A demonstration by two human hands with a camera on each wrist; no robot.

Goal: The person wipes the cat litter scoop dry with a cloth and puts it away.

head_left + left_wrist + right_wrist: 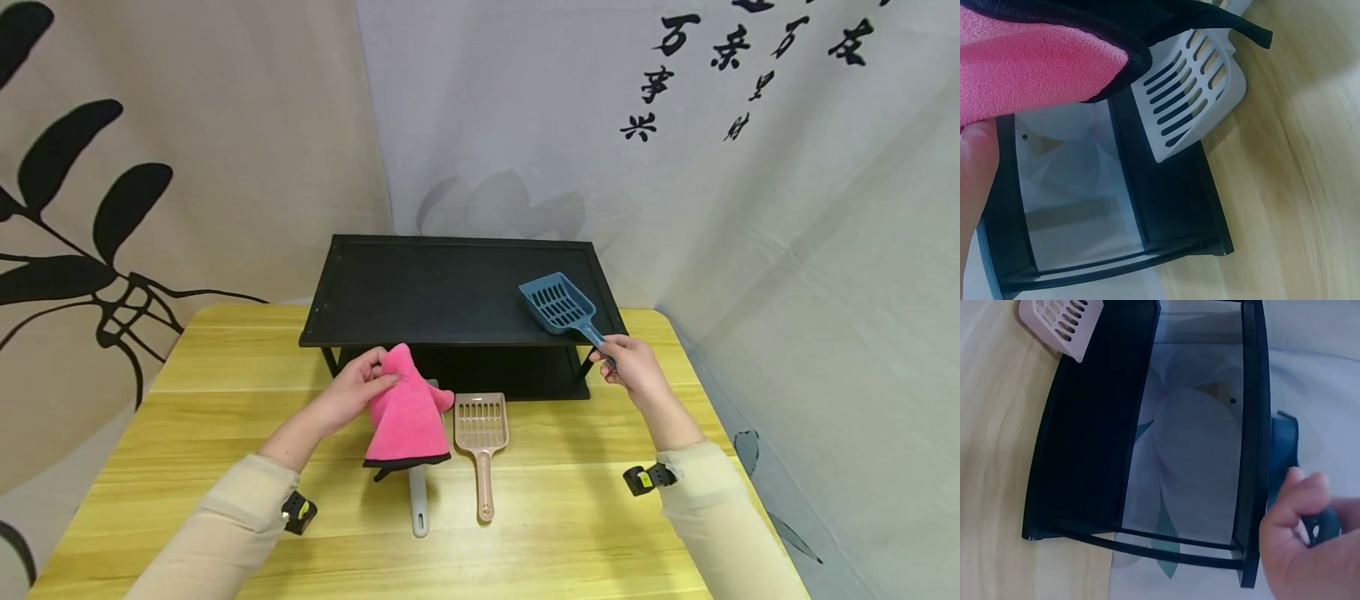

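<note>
Left hand [352, 396] pinching a pink cloth [408, 421] left of centre, right hand [633, 367] clamped on a blue scoop [581, 319] right of centre, perhaps touching a black shelf [435, 287], beige scoop [483, 454] lower centre, grey scoop [419, 504] partly behind the cloth.

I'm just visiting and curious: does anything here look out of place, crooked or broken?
Nothing looks spilled or broken. Only the blue scoop looks askew: the right hand holds it slantwise over the right end of the black rack, while the beige scoop lies nearly straight.
</note>
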